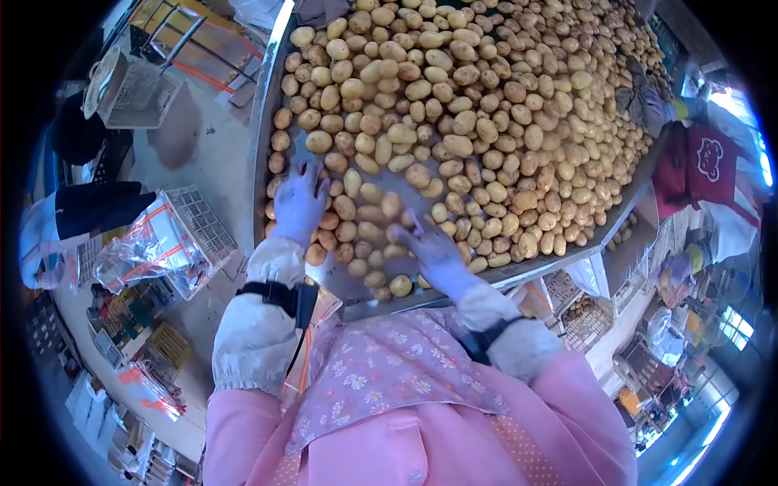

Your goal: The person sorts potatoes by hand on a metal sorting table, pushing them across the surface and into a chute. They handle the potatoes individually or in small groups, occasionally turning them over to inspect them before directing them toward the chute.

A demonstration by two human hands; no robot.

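Many potatoes point(454, 105) lie on a metal table with a raised rim point(519, 275). My left hand point(297, 202), in a pale purple glove, rests at the left side of the table among potatoes, its fingers apart and nothing seen in them. My right hand point(438, 255), gloved the same way, is over the near edge with its fingers spread beside several potatoes. Some potatoes between my hands point(373, 215) look blurred. A bare wet patch of the table shows between the two hands.
At the right a person in a dark red apron point(701, 166) has a gloved hand point(644, 105) at the potatoes. Another person point(61, 231) is at the left. Plastic crates point(201, 223) with clear wrapping stand on the floor to the left; a crate point(583, 320) sits below the right rim.
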